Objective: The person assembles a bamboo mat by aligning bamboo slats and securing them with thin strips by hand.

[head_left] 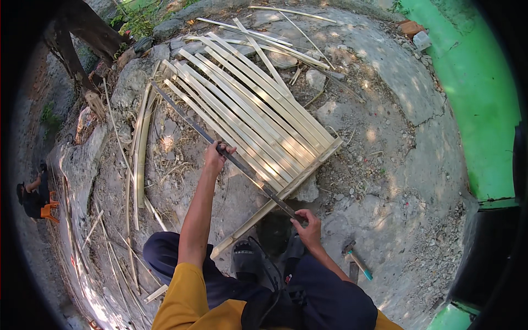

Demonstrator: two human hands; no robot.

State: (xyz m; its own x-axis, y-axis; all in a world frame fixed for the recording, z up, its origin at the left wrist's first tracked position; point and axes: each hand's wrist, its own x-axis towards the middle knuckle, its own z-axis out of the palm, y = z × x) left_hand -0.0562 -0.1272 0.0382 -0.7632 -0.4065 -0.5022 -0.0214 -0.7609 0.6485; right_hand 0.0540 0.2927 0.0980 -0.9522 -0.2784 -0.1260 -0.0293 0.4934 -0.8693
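Observation:
A long, narrow dark bar [190, 122] runs slantwise in front of me; whether it is metal or wood I cannot tell. The fingers of my left hand [216, 155] are wrapped round its middle. My right hand [309, 224] grips its near end, thumb on top. Close to that end, the bar crosses over a bamboo crosspiece [250, 221]. Pale bamboo slats [247, 107] lie side by side on the right of the bar, with narrow gaps between them. Their near ends meet the right part of the crosspiece.
A hammer [357, 261] with a teal-ended handle lies right of my legs. Loose bamboo strips [144, 159] are strewn on the left, others [264, 41] beyond the slats. A tree trunk [82, 33] stands far left, a green surface [473, 93] borders the right. Someone sits on an orange chair [50, 208].

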